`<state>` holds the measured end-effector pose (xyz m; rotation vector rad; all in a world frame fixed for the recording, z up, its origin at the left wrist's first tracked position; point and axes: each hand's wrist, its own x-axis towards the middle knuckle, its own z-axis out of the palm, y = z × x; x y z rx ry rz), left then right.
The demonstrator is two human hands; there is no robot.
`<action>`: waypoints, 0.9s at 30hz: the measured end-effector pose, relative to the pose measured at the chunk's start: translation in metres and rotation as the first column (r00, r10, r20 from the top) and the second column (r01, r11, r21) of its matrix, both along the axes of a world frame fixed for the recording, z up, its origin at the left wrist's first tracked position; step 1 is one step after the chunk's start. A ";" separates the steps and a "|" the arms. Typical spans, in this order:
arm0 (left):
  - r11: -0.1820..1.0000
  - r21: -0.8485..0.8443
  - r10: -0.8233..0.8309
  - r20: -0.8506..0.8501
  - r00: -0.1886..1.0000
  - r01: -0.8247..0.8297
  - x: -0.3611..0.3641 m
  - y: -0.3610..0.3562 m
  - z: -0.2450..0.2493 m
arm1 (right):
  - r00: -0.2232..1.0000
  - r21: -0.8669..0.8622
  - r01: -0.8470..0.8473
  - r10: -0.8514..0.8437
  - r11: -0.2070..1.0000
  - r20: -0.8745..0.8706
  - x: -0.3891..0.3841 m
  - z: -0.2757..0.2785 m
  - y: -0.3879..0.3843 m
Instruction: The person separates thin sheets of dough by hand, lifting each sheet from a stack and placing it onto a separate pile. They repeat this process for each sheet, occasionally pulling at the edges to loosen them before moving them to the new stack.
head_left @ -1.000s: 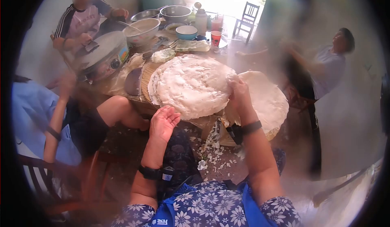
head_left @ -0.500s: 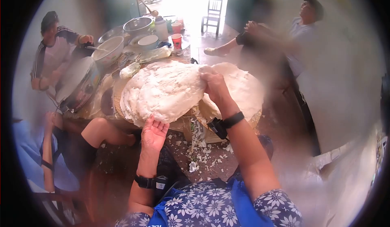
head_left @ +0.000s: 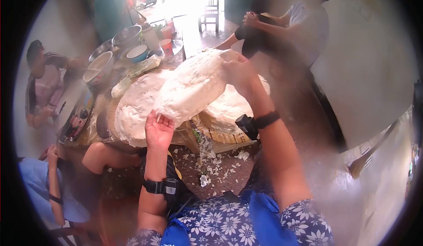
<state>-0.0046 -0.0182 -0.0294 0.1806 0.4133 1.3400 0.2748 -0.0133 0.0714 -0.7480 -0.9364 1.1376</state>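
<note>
A large, thick white doughy slab (head_left: 194,85) is raised and tilted between my hands. My right hand (head_left: 240,72) is closed on its upper right edge, with the fingers partly hidden behind it. At the slab's lower left edge, my left hand (head_left: 159,130) turns its palm towards me, fingers apart and slightly curled, the fingertips at the edge. Beneath lies a second white slab (head_left: 134,107) on the left. Another white slab (head_left: 229,111) rests on a round woven mat (head_left: 220,136) to the right.
Metal bowls (head_left: 127,36), a blue-rimmed bowl (head_left: 137,53) and red cups (head_left: 166,48) crowd the table's far end. People sit to the left and right. White scraps (head_left: 205,181) litter the floor below the table. A chair (head_left: 209,12) stands in the doorway.
The raised slab has tilted up more steeply and shifted right, uncovering the left slab beneath. My right hand has risen with its edge. The whole view has turned slightly right.
</note>
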 end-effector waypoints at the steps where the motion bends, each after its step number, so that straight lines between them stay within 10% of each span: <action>1: 0.999 0.001 -0.032 -0.005 0.999 0.032 0.010 0.004 -0.004 | 1.000 0.019 0.022 -0.022 1.000 -0.002 0.010 0.006 -0.007; 19: 0.922 0.097 -0.349 -0.212 0.913 0.375 0.125 0.015 -0.012 | 0.865 0.037 0.118 -0.120 0.992 0.487 0.154 0.032 0.010; 27: 0.891 -0.107 -0.447 -0.387 0.806 0.442 0.144 0.027 -0.085 | 0.805 -0.260 0.302 -0.099 0.917 0.585 0.214 -0.078 0.072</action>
